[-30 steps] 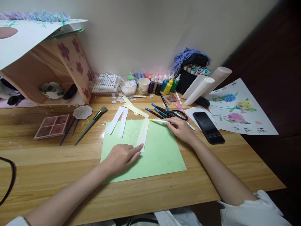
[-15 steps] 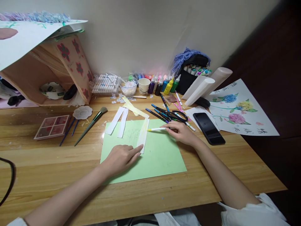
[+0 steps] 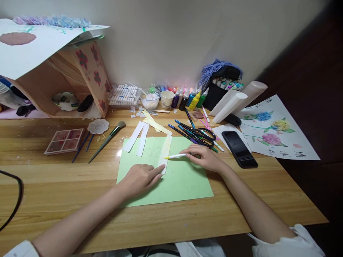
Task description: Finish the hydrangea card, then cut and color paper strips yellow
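A white paper strip (image 3: 166,144), its upper part coloured yellow, lies on a sheet of green paper (image 3: 184,184). My left hand (image 3: 140,179) rests on the sheet with its index finger stretched out, pressing the strip's near end. In my right hand (image 3: 205,157) is a white marker with a yellow tip (image 3: 177,156), pinched between the fingers. The marker's tip touches the strip at its right side, below the coloured part. Two white strips (image 3: 134,137) lie partly over the sheet's upper left edge. Pale yellow strips (image 3: 158,126) cross each other just beyond it.
Black scissors (image 3: 205,135) lie among several pens beyond my right hand. A phone (image 3: 239,149) and a flower painting (image 3: 276,132) are at the right. Paint bottles (image 3: 194,101), a paper cup (image 3: 167,99) and a marker box (image 3: 124,96) line the wall. A large brush (image 3: 107,142) lies left.
The marker in my right hand has moved down along the strip, towards my left fingertip, and more yellow shows on the strip. My left hand stays on the strip. The view has shifted slightly.
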### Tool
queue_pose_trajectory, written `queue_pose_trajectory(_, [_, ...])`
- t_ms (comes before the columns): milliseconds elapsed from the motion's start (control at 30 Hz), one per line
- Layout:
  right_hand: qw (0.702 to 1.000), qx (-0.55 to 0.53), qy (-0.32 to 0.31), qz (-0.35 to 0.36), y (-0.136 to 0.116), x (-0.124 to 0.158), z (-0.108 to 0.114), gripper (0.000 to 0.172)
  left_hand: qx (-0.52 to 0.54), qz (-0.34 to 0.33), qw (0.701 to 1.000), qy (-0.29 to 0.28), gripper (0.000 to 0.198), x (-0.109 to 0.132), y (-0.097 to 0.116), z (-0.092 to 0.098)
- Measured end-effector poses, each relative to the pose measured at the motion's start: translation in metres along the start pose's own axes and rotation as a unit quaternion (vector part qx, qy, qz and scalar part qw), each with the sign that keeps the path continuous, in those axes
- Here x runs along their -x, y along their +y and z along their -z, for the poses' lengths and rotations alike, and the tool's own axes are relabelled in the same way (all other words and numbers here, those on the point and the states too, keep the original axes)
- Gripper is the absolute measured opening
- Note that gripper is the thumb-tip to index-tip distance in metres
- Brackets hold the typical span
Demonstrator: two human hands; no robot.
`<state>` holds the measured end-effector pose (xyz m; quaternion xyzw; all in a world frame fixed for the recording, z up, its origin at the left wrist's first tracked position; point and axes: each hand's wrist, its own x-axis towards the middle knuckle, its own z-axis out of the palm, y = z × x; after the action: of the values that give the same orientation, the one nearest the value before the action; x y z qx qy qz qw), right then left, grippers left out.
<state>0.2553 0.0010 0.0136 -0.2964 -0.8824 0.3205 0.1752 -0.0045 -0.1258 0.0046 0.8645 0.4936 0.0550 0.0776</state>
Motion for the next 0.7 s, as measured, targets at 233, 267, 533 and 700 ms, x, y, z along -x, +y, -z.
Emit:
queue_pose_trajectory(233, [0.999,0.015,0.029,-0.018,-0.0037,0.0023,0.0006,0.026,-0.001,-0.009,1.0,0.015,0.041,0.0015,0.0002,-0.0017])
queue_pose_trajectory(267, [1.0,0.015,0.01,-0.013,-0.0033,0.0022,0.0003,0.026,-0.001,-0.012,1.0,0.019,0.04,0.002,0.0004,-0.0023])
queue_pose_trajectory(533, [0.996,0.034,0.067,-0.038,0.0048,-0.0006,-0.0035,0.026,-0.021,0.005,0.999,0.033,0.041,0.0042,0.0012,-0.0036])
queue_pose_trajectory(700, [0.999,0.013,0.022,-0.023,-0.0037,0.0011,-0.0029,0.026,-0.036,0.034,0.999,0.018,0.044,0.0007,0.0026,-0.0031])
